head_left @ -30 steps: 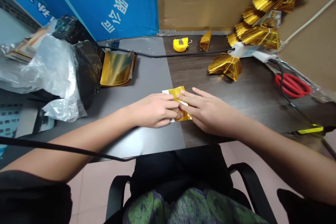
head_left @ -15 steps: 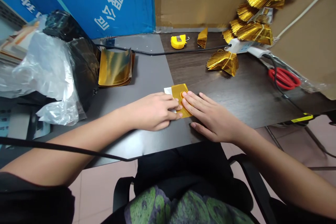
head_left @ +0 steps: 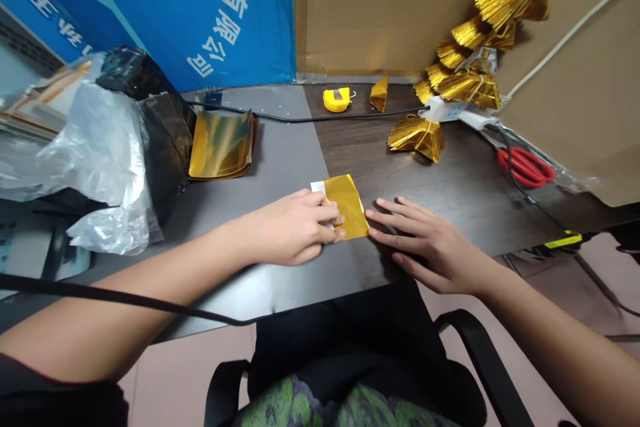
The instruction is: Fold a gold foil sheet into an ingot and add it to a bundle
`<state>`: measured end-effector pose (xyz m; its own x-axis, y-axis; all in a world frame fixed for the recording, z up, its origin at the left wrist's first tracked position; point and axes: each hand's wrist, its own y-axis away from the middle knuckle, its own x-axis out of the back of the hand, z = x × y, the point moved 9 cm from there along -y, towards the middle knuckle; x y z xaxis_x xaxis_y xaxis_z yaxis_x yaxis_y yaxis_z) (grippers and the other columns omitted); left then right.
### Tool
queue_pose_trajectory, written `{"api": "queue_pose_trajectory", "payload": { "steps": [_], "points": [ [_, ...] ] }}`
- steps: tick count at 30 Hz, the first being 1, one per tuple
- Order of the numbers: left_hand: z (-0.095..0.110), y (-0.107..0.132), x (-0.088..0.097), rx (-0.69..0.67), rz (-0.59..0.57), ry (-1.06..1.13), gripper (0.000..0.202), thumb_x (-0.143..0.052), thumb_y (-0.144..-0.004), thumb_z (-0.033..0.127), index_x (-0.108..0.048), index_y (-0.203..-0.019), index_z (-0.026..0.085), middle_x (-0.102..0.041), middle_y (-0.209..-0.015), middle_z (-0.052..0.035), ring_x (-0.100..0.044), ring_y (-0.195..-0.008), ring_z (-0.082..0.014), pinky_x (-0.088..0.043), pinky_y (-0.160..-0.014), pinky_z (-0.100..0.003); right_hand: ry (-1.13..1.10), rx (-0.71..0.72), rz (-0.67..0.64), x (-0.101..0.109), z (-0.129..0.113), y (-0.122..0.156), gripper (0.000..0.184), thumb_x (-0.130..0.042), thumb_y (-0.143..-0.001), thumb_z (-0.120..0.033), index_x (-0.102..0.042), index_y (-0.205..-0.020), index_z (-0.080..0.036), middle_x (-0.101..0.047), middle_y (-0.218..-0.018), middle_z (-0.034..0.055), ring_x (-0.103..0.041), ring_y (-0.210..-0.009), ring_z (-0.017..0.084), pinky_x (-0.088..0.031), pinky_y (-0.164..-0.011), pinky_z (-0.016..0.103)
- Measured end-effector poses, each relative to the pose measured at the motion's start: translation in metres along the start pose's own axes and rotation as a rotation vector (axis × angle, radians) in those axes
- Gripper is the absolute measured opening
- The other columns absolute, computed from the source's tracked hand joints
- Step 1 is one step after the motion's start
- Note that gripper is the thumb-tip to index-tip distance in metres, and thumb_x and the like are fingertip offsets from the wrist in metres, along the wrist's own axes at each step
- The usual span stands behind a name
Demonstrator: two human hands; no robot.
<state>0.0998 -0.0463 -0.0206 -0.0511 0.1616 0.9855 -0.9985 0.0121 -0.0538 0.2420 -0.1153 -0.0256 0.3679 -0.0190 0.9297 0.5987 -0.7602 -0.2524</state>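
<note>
A folded sheet of gold foil paper (head_left: 350, 203) lies flat on the desk, with a white strip (head_left: 317, 187) showing along its left side. My left hand (head_left: 293, 227) presses on the left part of the sheet with curled fingers and hides some of it. My right hand (head_left: 435, 240) is open, its fingers spread and the fingertips at the sheet's right edge. To the left, a stack of gold foil sheets (head_left: 220, 147) rests against a black plastic bag (head_left: 163, 133).
Bundles of pleated gold foil (head_left: 417, 137) sit at the back right, others piled behind a white power strip (head_left: 443, 109). A yellow tape measure (head_left: 337, 100), a small folded gold piece (head_left: 379, 93) and red-handled scissors (head_left: 526, 167) lie nearby. A black cable (head_left: 300, 120) crosses the desk.
My right hand has slid right across the gold foil paper to its edge, uncovering the surface. My left hand keeps its hold. The whole view has shifted slightly.
</note>
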Motion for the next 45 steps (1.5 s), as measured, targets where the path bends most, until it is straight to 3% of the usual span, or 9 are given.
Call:
{"api": "queue_pose_trajectory", "payload": {
  "steps": [3, 5, 7, 10, 15, 26, 31, 40, 45],
  "points": [
    [0.000, 0.000, 0.001, -0.007, 0.020, 0.035, 0.035, -0.044, -0.100, 0.023, -0.071, -0.122, 0.025, -0.067, -0.120, -0.0066, -0.057, -0.119, -0.0267, -0.051, -0.102, -0.044, -0.012, -0.061, 0.173, 0.017, 0.003, -0.017, 0.029, -0.054, -0.095, -0.015, -0.074, -0.115, -0.017, -0.071, -0.129, 0.0133, -0.063, -0.130, 0.027, -0.052, -0.110, 0.049],
    [0.000, 0.000, 0.001, 0.005, 0.027, 0.041, 0.032, -0.047, -0.098, 0.021, -0.071, -0.119, 0.024, -0.067, -0.117, -0.0069, -0.054, -0.126, -0.0296, -0.051, -0.105, -0.047, 0.074, -0.111, 0.230, 0.020, 0.001, -0.036, 0.032, -0.053, -0.098, -0.021, -0.070, -0.123, -0.013, -0.072, -0.127, 0.0160, -0.062, -0.131, 0.031, -0.049, -0.113, 0.055],
    [-0.001, 0.000, 0.000, 0.027, 0.033, 0.036, 0.029, -0.051, -0.095, 0.021, -0.071, -0.115, 0.024, -0.066, -0.115, -0.0074, -0.052, -0.132, -0.0325, -0.050, -0.110, -0.051, 0.150, -0.139, 0.145, 0.006, -0.003, -0.057, 0.046, -0.043, -0.102, -0.021, -0.058, -0.141, -0.003, -0.060, -0.146, 0.0212, -0.051, -0.143, 0.036, -0.047, -0.115, 0.059],
    [0.001, 0.001, -0.001, 0.056, 0.032, 0.029, 0.030, -0.051, -0.094, 0.019, -0.070, -0.117, 0.024, -0.065, -0.121, -0.0090, -0.049, -0.139, -0.0362, -0.045, -0.116, -0.063, 0.227, -0.108, -0.025, -0.022, -0.009, -0.074, 0.055, -0.033, -0.105, -0.024, -0.049, -0.148, 0.005, -0.045, -0.157, 0.0256, -0.044, -0.147, 0.040, -0.045, -0.116, 0.060],
    [0.005, 0.001, -0.004, 0.107, -0.022, 0.051, 0.035, -0.050, -0.091, 0.014, -0.068, -0.120, 0.023, -0.063, -0.127, -0.0124, -0.037, -0.151, -0.0462, -0.042, -0.107, -0.083, 0.242, -0.147, -0.132, -0.038, -0.002, -0.071, 0.060, -0.025, -0.107, -0.029, -0.041, -0.155, 0.004, -0.035, -0.163, 0.0238, -0.034, -0.153, 0.038, -0.039, -0.121, 0.058],
    [0.006, -0.001, -0.003, 0.137, -0.081, 0.072, 0.036, -0.048, -0.091, 0.013, -0.069, -0.118, 0.025, -0.066, -0.117, -0.0100, -0.047, -0.144, -0.0434, -0.039, -0.107, -0.086, 0.215, -0.279, -0.186, -0.040, 0.046, -0.088, 0.063, -0.026, -0.105, -0.031, -0.032, -0.159, 0.001, -0.025, -0.167, 0.0236, -0.023, -0.158, 0.034, -0.033, -0.123, 0.060],
    [0.005, 0.000, -0.003, 0.163, -0.088, 0.090, 0.035, -0.049, -0.090, 0.013, -0.068, -0.117, 0.025, -0.064, -0.123, -0.0108, -0.042, -0.147, -0.0466, -0.037, -0.102, -0.091, 0.227, -0.207, -0.205, -0.037, 0.034, -0.073, 0.062, -0.025, -0.107, -0.032, -0.031, -0.161, -0.002, -0.024, -0.168, 0.0201, -0.024, -0.158, 0.035, -0.034, -0.122, 0.061],
    [0.005, 0.000, -0.003, 0.148, -0.083, 0.097, 0.036, -0.047, -0.091, 0.014, -0.067, -0.119, 0.026, -0.065, -0.121, -0.0107, -0.040, -0.149, -0.0477, -0.038, -0.100, -0.091, 0.202, -0.126, -0.251, -0.023, 0.007, -0.016, 0.054, -0.037, -0.107, -0.029, -0.039, -0.160, -0.022, -0.035, -0.166, 0.0066, -0.022, -0.154, 0.049, -0.036, -0.106, 0.084],
    [0.006, 0.001, 0.001, 0.134, -0.043, 0.116, 0.035, -0.049, -0.091, 0.013, -0.069, -0.116, 0.025, -0.066, -0.121, -0.0105, -0.042, -0.148, -0.0467, -0.037, -0.105, -0.088, 0.156, -0.102, -0.227, -0.016, 0.005, -0.008, 0.053, -0.047, -0.104, -0.026, -0.046, -0.156, -0.029, -0.041, -0.163, 0.0070, -0.025, -0.154, 0.049, -0.038, -0.103, 0.085]
  ]
}}
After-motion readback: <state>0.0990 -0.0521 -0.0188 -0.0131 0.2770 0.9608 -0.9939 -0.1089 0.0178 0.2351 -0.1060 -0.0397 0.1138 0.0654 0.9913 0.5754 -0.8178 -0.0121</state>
